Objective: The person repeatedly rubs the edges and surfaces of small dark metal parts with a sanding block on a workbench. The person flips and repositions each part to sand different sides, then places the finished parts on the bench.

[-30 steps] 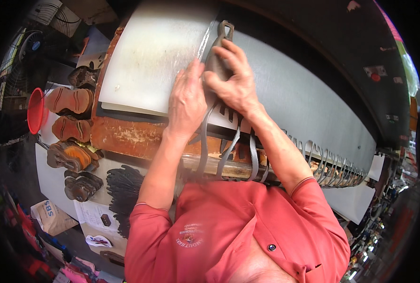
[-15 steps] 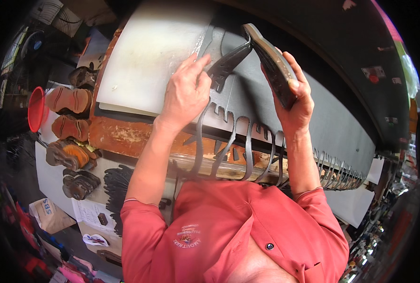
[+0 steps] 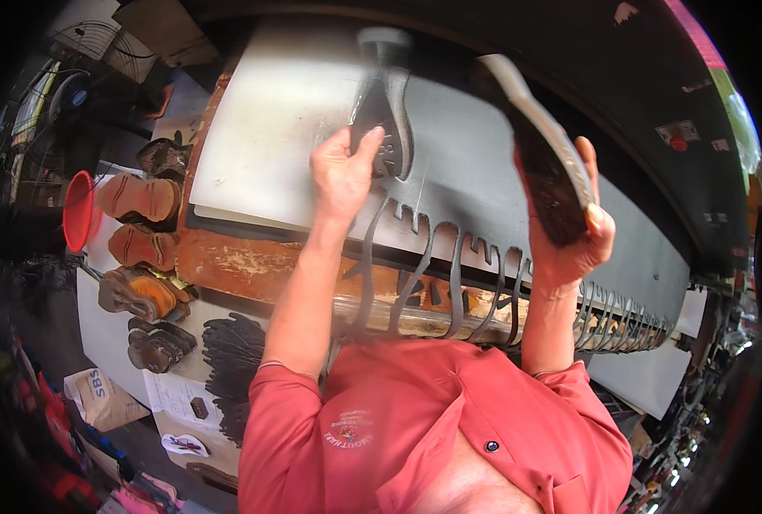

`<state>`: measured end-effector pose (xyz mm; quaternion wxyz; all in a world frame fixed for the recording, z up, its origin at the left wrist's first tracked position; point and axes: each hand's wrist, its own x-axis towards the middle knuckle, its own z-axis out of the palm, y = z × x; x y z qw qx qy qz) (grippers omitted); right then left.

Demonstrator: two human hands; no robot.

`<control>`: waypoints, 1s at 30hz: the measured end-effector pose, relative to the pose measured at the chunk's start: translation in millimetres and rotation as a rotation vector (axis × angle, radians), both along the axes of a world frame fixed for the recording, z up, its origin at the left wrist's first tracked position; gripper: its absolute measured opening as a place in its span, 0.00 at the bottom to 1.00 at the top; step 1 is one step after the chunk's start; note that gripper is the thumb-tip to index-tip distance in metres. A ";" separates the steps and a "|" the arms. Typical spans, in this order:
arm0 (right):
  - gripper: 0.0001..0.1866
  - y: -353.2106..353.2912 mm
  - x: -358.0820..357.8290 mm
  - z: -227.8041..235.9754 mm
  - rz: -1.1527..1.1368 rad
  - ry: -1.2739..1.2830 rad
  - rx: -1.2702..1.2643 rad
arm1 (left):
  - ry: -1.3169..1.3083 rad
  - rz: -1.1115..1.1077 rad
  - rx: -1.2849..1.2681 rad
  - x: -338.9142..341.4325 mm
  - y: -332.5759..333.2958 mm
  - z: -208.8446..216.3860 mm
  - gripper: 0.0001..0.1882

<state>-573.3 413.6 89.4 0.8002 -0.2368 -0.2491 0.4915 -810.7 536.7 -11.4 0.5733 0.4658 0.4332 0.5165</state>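
My left hand (image 3: 340, 182) pinches the lower end of a flat black cut-out piece (image 3: 374, 111) between thumb and fingers. Its upper end is blurred. Directly behind it, a matching curved opening runs through the dark grey sheet (image 3: 475, 188). On the right, my right hand (image 3: 580, 244) grips a long curved die-like block (image 3: 548, 158), dark-sided with a pale rim, raised above the sheet and tilted. Motion smears part of the block. Narrow curved strips along the sheet's near edge (image 3: 454, 283) hang down toward my body, with notched gaps between them.
Under the sheet lies a white board (image 3: 270, 120) on a worn brown bench edge (image 3: 244, 267). A dark machine beam (image 3: 586, 94) spans the far side. Several brown shaped blocks (image 3: 145, 199), a red bowl (image 3: 78, 211) and a stack of black cut-outs (image 3: 234, 364) are at left.
The black piece has come away from the block and swung upright in my left hand. My right hand has moved right and slightly nearer with the block.
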 end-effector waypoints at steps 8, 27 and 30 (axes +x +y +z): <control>0.45 -10.6 47.6 0.8 -0.135 -0.258 0.089 | -0.224 -0.066 -0.093 -24.0 6.6 7.6 0.08; 0.37 5.6 26.1 -68.1 -0.219 -1.752 -0.682 | 1.274 0.248 0.178 -307.5 -224.7 -11.8 0.17; 0.38 9.7 21.8 -68.6 -0.235 -1.843 -0.679 | 1.522 0.131 0.106 -329.5 -264.4 -53.3 0.20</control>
